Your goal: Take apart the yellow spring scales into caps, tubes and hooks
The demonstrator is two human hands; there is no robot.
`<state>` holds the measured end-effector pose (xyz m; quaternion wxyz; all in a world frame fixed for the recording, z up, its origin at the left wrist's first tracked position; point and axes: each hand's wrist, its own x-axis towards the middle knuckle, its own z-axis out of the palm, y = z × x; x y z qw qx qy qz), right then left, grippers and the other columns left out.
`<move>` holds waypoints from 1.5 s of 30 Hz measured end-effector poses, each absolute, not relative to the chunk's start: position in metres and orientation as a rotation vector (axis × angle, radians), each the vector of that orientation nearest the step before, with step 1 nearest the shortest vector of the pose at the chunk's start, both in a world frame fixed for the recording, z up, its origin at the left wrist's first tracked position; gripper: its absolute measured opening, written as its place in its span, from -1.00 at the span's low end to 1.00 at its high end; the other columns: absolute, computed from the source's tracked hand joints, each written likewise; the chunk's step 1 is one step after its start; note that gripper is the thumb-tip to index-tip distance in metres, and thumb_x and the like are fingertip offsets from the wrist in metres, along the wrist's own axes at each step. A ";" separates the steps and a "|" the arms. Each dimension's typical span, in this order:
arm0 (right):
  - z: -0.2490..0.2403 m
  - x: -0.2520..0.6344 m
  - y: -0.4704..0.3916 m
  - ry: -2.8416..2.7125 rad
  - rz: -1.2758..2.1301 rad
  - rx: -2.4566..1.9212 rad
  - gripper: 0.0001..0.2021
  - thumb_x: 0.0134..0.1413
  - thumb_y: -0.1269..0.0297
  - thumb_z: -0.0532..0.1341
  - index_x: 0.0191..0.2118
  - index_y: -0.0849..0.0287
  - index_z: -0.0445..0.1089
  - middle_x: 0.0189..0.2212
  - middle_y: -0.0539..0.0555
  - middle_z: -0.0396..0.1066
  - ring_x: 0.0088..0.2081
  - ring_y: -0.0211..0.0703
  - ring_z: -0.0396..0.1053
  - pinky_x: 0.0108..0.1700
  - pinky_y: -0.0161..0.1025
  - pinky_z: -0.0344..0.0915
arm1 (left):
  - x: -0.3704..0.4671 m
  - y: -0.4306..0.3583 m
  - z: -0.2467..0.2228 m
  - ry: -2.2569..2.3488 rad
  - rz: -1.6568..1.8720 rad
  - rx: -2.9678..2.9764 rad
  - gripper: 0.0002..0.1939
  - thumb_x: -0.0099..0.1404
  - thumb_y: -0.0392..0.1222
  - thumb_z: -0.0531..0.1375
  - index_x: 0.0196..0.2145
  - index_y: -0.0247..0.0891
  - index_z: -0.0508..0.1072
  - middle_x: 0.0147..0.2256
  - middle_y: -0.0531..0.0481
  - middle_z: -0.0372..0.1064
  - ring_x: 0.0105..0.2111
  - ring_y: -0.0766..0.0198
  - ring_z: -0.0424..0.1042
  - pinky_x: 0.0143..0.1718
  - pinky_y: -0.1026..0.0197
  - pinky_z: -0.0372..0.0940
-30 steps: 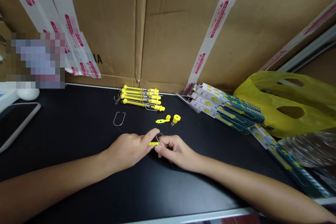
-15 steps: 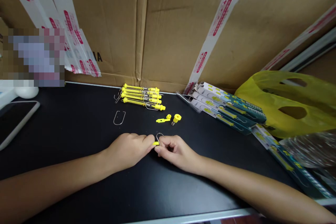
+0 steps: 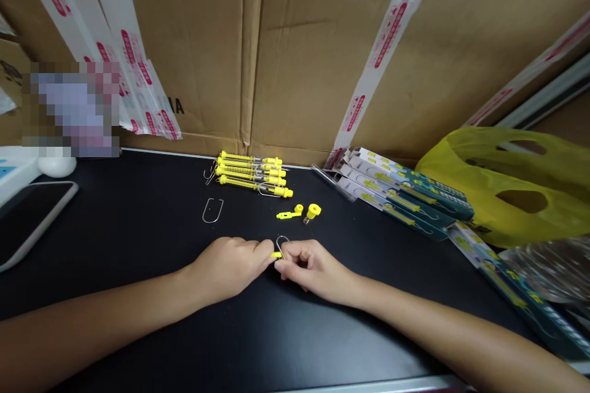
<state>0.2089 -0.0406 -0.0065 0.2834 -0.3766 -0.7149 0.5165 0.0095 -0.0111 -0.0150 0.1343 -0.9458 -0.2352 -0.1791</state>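
My left hand (image 3: 239, 263) is closed around a small yellow plastic part (image 3: 276, 255), most of it hidden in the fist. My right hand (image 3: 311, 267) pinches a bent metal hook (image 3: 281, 241) against the end of that part. Just beyond the hands lie a flat yellow plastic piece (image 3: 288, 215), a small yellow ring (image 3: 299, 208) and a yellow cap (image 3: 314, 211) with a little spring (image 3: 306, 220) beside it. A metal wire loop (image 3: 212, 210) rests further left. Several yellow spring scales with hooks (image 3: 251, 175) lie side by side at the back.
Printed boxes (image 3: 396, 187) are stacked at right, next to a yellow plastic bag (image 3: 461, 166); another box (image 3: 516, 288) lies nearer. A long metal spring (image 3: 324, 174) sits left of the stack. A phone (image 3: 34, 221) lies at left. A large cardboard box (image 3: 295, 61) walls the back.
The camera view has shifted slightly, so everything sits a little lower and to the right. Both hands keep nearly the same hold on the yellow part and the hook.
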 end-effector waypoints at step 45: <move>-0.003 0.210 -0.036 -1.768 1.629 -1.083 -0.57 0.01 -0.01 0.24 -0.60 0.24 0.18 -0.69 -0.11 0.23 -0.75 -0.51 0.05 -0.69 -0.48 -0.07 | 0.011 -0.013 -0.013 -0.706 -0.385 -2.735 -0.87 0.30 -0.30 0.00 -0.42 -0.20 0.11 -0.59 0.13 0.28 -0.64 0.27 0.35 -0.66 0.28 0.04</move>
